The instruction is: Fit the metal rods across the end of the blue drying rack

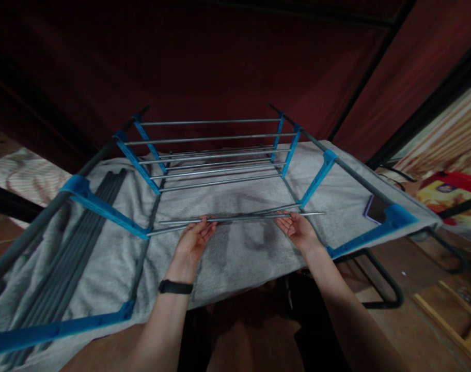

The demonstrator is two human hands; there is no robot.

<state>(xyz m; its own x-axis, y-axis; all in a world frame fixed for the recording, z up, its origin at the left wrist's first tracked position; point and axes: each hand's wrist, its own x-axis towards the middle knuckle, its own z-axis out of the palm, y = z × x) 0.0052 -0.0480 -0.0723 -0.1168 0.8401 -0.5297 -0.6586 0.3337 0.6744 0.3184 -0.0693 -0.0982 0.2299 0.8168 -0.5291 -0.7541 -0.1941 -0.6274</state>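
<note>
A rack frame of grey rods and blue plastic connectors (104, 206) stands over a table covered with a grey towel (243, 253). My left hand (194, 240) and my right hand (297, 230) hold a thin grey metal rod (243, 218) level between them, fingers curled under it, palms up. A second thin rod lies just behind and below it. Further back, several rods (216, 170) sit fitted between blue side pieces. A black band is on my left wrist.
A bundle of dark grey tubes (84, 243) lies on the towel at the left. A phone (375, 209) rests at the right edge by a blue connector (398, 217). A dark red wall is behind; wooden strips lie on the floor at right.
</note>
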